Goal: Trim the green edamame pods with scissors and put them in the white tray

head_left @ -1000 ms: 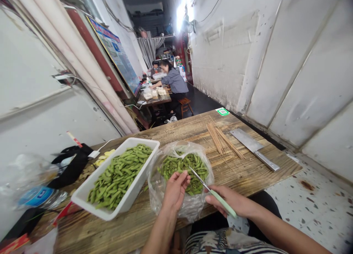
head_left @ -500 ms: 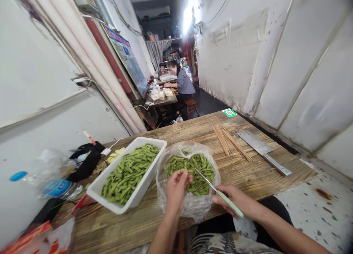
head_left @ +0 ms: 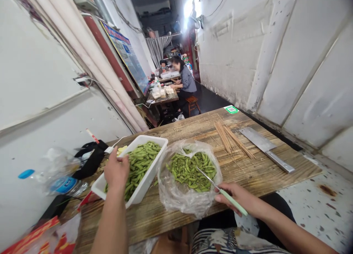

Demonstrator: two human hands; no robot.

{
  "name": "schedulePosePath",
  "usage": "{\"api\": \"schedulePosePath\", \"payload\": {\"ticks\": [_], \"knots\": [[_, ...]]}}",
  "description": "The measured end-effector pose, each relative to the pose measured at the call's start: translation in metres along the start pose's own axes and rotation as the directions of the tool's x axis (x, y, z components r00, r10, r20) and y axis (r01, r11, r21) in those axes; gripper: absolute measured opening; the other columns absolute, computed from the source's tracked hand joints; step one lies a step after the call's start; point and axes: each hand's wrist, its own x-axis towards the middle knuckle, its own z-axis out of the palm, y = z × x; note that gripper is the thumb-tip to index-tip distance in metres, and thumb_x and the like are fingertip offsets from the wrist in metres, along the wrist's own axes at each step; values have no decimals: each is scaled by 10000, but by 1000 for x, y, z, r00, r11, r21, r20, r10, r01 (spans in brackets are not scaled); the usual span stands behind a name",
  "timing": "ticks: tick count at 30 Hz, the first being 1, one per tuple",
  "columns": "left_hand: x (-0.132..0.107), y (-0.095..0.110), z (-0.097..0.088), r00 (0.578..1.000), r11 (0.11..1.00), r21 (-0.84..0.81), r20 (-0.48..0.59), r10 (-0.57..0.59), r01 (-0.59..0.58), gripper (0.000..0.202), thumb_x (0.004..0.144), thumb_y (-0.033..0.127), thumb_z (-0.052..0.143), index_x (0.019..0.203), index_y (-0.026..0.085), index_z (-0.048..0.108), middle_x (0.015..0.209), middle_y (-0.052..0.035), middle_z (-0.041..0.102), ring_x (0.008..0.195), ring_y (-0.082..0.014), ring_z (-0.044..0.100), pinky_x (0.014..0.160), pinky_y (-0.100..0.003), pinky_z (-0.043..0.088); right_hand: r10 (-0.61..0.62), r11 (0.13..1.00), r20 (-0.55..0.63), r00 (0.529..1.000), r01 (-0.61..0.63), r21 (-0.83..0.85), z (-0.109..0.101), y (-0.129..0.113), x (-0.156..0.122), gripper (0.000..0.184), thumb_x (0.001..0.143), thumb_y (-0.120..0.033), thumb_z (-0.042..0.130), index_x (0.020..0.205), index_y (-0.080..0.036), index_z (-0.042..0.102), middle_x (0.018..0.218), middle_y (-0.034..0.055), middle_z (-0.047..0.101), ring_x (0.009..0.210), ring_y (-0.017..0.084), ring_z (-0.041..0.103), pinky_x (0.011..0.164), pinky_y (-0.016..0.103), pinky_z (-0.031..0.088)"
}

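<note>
My left hand [head_left: 117, 170] is over the left side of a white plastic tray [head_left: 96, 188] heaped with green edamame pods [head_left: 145, 154]. Its thumb and index finger are apart, no pod shows between them, and the other fingers are partly hidden. My right hand [head_left: 238, 198] grips pale-green-handled scissors [head_left: 230, 200], seen edge-on. Their metal tip points into a clear plastic bag [head_left: 176, 200], rolled open, that holds more edamame pods [head_left: 190, 169] and small dark bits.
Bamboo skewers [head_left: 231, 136] and a cleaver [head_left: 257, 139] lie on the wooden table [head_left: 154, 224] to the right. At left are a plastic bottle [head_left: 64, 185], a black container [head_left: 95, 160] and red packaging [head_left: 41, 237]. Two people [head_left: 187, 79] sit at a table farther back.
My left hand has gone from the bag, where it held a pod near the scissors' tip, leftward to over the tray. The right hand keeps the scissors at the bag.
</note>
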Motion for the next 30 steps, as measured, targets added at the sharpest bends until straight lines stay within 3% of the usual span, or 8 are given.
{"api": "schedulePosePath", "payload": {"ticks": [3, 6, 8, 9, 17, 21, 24, 30], "knots": [[-39, 25, 3, 984, 966, -215, 79, 160, -140, 370, 804, 401, 464, 1034, 188, 662, 899, -62, 702, 833, -225, 624, 798, -325, 455, 22, 999, -20, 1000, -22, -30, -1, -3, 0, 409, 777, -547, 555, 839, -143, 551, 461, -85, 387, 328, 48, 363, 303, 141, 277], [-84, 63, 15, 805, 876, -417, 417, 421, -242, 287, 812, 363, 476, 881, 206, 707, 928, -41, 713, 855, -192, 630, 802, -277, 449, 21, 997, -41, 999, -24, -70, 0, -6, 0, 405, 772, -539, 566, 825, -137, 557, 479, -81, 389, 336, 44, 368, 315, 143, 273], [-103, 86, 30, 683, 884, -373, 569, 458, -282, 248, 806, 307, 497, 873, 197, 709, 904, -57, 714, 845, -193, 627, 790, -280, 436, 6, 996, -44, 999, -10, -83, 1, -9, 0, 394, 776, -518, 574, 856, -132, 572, 486, -78, 401, 347, 43, 366, 326, 144, 265], [-108, 95, 40, 660, 900, -316, 612, 435, -300, 230, 797, 292, 513, 861, 190, 709, 876, -69, 712, 829, -200, 625, 781, -289, 428, 1, 996, -45, 999, -4, -86, 1, -10, -1, 391, 776, -511, 579, 867, -131, 579, 488, -75, 407, 353, 42, 363, 330, 145, 260], [-111, 114, 93, 735, 947, -217, 597, 320, -236, 117, 676, 180, 638, 778, 126, 659, 821, -110, 674, 803, -220, 601, 736, -303, 404, 12, 996, -50, 999, -17, -91, -1, -9, -6, 405, 764, -557, 565, 801, -154, 536, 495, -67, 418, 376, 67, 404, 348, 157, 298], [-119, 113, 84, 710, 908, -417, 630, 315, -32, 172, 693, 207, 614, 848, 136, 636, 717, -36, 653, 655, -150, 594, 624, -237, 420, -32, 992, -76, 997, 22, -127, -5, -10, -8, 373, 792, -529, 550, 844, -160, 526, 533, -56, 464, 418, 76, 438, 387, 163, 318], [-127, 115, 72, 681, 757, -604, 664, 308, 247, 270, 630, 272, 675, 860, 133, 656, 691, -27, 654, 640, -160, 593, 616, -246, 428, -41, 988, -76, 996, 29, -153, -4, -14, -7, 370, 801, -526, 540, 812, -156, 526, 521, -54, 475, 423, 76, 429, 404, 169, 308], [-137, 121, 57, 587, 668, -592, 761, 278, 451, 283, 603, 366, 705, 756, 132, 669, 535, 26, 582, 458, -103, 474, 477, -219, 349, -63, 992, -60, 996, 56, -112, -1, -20, -5, 404, 813, -555, 503, 783, -153, 528, 473, -71, 434, 380, 58, 388, 377, 163, 273]]}}
